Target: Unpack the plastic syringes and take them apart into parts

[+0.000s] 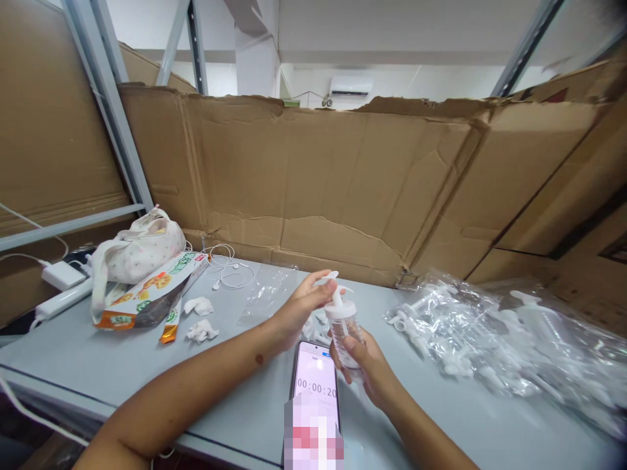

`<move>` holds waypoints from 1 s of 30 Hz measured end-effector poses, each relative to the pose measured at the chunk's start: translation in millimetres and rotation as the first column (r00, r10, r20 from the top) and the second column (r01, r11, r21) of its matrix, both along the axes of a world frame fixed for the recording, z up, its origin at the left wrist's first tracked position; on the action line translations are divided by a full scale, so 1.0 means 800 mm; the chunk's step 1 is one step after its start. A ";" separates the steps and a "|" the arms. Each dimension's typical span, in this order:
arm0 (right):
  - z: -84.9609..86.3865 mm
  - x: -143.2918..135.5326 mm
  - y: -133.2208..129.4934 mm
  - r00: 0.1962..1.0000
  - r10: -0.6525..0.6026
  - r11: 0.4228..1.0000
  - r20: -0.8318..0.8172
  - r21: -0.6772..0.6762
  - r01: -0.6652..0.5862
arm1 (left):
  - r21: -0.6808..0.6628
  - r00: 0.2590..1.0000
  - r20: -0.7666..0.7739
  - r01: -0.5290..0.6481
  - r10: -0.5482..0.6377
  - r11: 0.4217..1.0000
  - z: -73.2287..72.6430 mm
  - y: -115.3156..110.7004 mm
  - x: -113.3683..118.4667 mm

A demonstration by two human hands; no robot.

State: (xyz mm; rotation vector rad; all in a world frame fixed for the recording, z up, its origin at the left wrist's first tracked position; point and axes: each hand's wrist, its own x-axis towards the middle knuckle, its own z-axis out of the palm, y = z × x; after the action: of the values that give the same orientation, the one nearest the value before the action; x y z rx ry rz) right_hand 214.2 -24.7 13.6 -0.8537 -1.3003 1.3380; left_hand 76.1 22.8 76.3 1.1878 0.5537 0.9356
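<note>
A clear pump bottle (344, 329) with a white collar and white pump head stands nearly upright above the table, slightly tilted. The fingers of my right hand (369, 365) wrap round its transparent body. At the top, my left hand (306, 307) closes its thumb and fingers on the white pump head (336, 287). Just below the hands lies a phone (316, 372) with a timer on its lit screen, its lower part blurred out. Behind my left wrist and the bottle, some white crumpled pieces (317, 328) are partly hidden.
Clear plastic bags of white pump parts (470, 333) spread over the right side. On the left are a snack box (151, 294), an orange wrapper (170, 323), crumpled tissues (200, 331), white earphones (235, 274), a cloth bag (142, 245) and a power strip (63, 303). Cardboard (313, 176) walls the back.
</note>
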 end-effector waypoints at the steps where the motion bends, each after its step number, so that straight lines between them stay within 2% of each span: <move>1: 0.000 0.000 0.000 1.000 0.018 1.000 0.004 0.000 -0.018 | 0.050 0.999 -0.029 -0.015 0.016 0.999 0.004 0.003 -0.003; 4: -0.003 0.000 -0.001 0.998 0.054 0.999 0.018 0.000 -0.054 | 0.236 0.989 -0.124 -0.056 0.087 0.970 0.017 0.012 -0.013; 7: -0.006 0.002 -0.001 0.996 0.084 0.996 0.041 0.001 -0.084 | 0.356 0.975 -0.102 -0.147 0.195 0.923 0.034 0.023 -0.023; 13: -0.005 0.009 0.005 0.990 0.115 0.993 0.077 -0.019 -0.114 | 0.410 0.920 0.083 -0.383 0.384 0.828 0.080 0.052 -0.054; 16: -0.004 0.012 0.007 0.994 0.066 0.998 0.091 -0.028 -0.064 | 0.444 0.889 0.134 -0.449 0.438 0.776 0.088 0.063 -0.064; 18: -0.003 0.013 0.008 0.995 0.029 0.999 0.095 -0.028 -0.026 | 0.496 0.882 0.123 -0.452 0.456 0.741 0.082 0.069 -0.064; 20: -0.003 0.015 0.009 0.995 -0.005 1.000 0.095 -0.022 0.007 | 0.556 0.881 0.076 -0.426 0.466 0.714 0.068 0.075 -0.060; 24: -0.001 0.020 0.012 0.994 -0.058 0.998 0.090 -0.026 0.061 | 0.686 0.865 -0.117 -0.286 0.489 0.669 0.033 0.090 -0.049; 27: 0.000 0.022 0.013 0.992 -0.087 0.995 0.086 -0.041 0.091 | 0.839 0.776 -0.265 -0.107 0.573 0.534 0.008 0.103 -0.042; 30: 0.001 0.022 0.014 0.990 -0.112 0.992 0.088 -0.055 0.117 | 0.907 0.643 -0.403 0.181 0.651 0.381 -0.015 0.114 -0.033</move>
State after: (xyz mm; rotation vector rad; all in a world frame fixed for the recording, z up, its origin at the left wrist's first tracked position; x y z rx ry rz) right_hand 232.2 -13.8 14.0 -1.0207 -1.2615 1.2668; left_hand 49.8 114.3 64.4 2.6717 0.9518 1.0358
